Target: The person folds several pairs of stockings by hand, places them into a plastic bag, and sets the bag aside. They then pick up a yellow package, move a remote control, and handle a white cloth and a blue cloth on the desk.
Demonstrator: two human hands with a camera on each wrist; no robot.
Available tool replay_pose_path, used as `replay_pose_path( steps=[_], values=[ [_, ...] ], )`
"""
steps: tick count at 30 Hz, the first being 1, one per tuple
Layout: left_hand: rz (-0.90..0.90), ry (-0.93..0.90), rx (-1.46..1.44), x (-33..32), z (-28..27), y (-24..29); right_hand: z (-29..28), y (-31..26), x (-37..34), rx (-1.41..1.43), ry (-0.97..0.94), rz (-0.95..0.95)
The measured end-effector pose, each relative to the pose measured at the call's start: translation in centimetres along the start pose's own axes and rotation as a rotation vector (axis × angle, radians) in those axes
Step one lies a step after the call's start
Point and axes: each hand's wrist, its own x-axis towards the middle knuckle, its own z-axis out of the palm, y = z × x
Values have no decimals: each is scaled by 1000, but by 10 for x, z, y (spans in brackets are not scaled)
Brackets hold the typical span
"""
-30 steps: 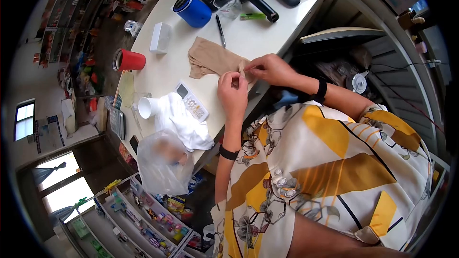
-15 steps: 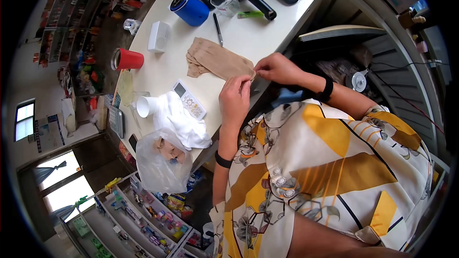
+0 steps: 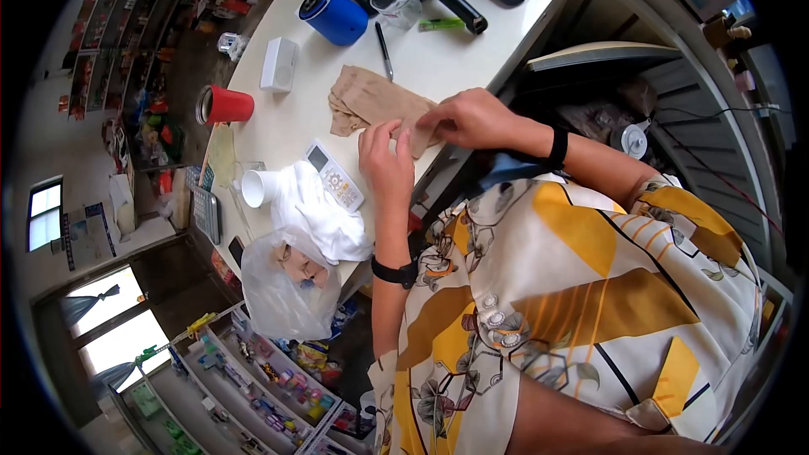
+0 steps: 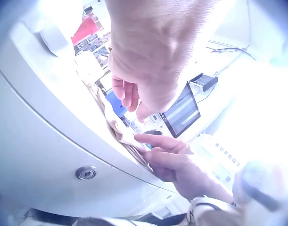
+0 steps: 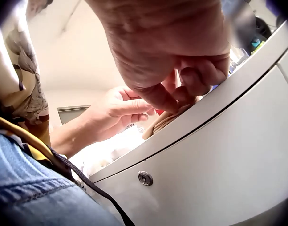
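Tan stockings [image 3: 368, 103] lie folded flat on the white counter, their near end at its front edge. My right hand [image 3: 479, 120] bends over that end; its thumb and fingers pinch the fabric [image 5: 168, 121] in the right wrist view. Just left of it, my left hand [image 3: 388, 167] hovers at the stockings' lower side with loosely bent fingers and nothing between them. In the left wrist view, the right hand's index finger [image 4: 158, 140] lies along the folded layers.
Left of the hands are a white remote [image 3: 334, 177], a bunched white cloth [image 3: 313, 211], a white cup [image 3: 255, 189] and a clear plastic bag [image 3: 286, 299]. Beyond the stockings stand a blue canister [image 3: 339, 18], a white box [image 3: 279, 65], a pen [image 3: 384, 50] and a clear cup [image 3: 396, 4].
Both hands first work at the stockings' near end, which then lies smoother. Now my left hand has drawn back leftward off the fabric, and my right hand has shifted left over that end.
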Motion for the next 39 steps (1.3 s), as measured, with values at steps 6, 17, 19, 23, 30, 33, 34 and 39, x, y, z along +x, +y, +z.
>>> replay_pose_path(
  steps=[6,17,19,23,30,33,34,39],
  values=[
    [121,-36,69,-25,6,17,13,9,5,29,74,-3],
    [-408,-30,-453,-12,14,-11,-7,-14,4,343,163,257],
    [-403,-37,-376,-4,12,-14,-1,-9,3,236,192,119],
    [-288,20,-284,-3,15,-24,4,-5,0,-15,145,-104],
    [89,69,-39,-15,9,2,15,4,9,-45,114,-27],
    [89,27,25,-12,10,10,17,4,10,3,136,-47],
    [113,30,46,-12,11,6,17,2,8,26,140,-34],
    [-399,-102,-411,-16,11,1,6,-14,-2,237,197,107]
  ],
)
